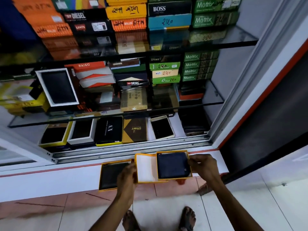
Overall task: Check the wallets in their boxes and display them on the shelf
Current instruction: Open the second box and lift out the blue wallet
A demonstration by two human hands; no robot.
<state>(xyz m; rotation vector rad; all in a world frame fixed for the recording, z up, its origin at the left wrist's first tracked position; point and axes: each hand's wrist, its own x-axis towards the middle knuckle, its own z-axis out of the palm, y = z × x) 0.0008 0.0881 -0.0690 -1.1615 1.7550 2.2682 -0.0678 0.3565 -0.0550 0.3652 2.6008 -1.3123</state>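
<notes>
I see left hand (127, 176) gripping the empty yellow lid (145, 168); right hand (202, 165) pinching the navy wallet (173, 165) in its box (172, 152).

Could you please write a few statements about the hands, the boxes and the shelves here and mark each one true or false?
1. The right hand touches the navy wallet in its yellow box. True.
2. The left hand is on the bottom shelf. False: it grips the empty box beside the wallet.
3. A second open box lies on the ledge. True.
4. The Motrix boxes are orange. False: green.
</notes>
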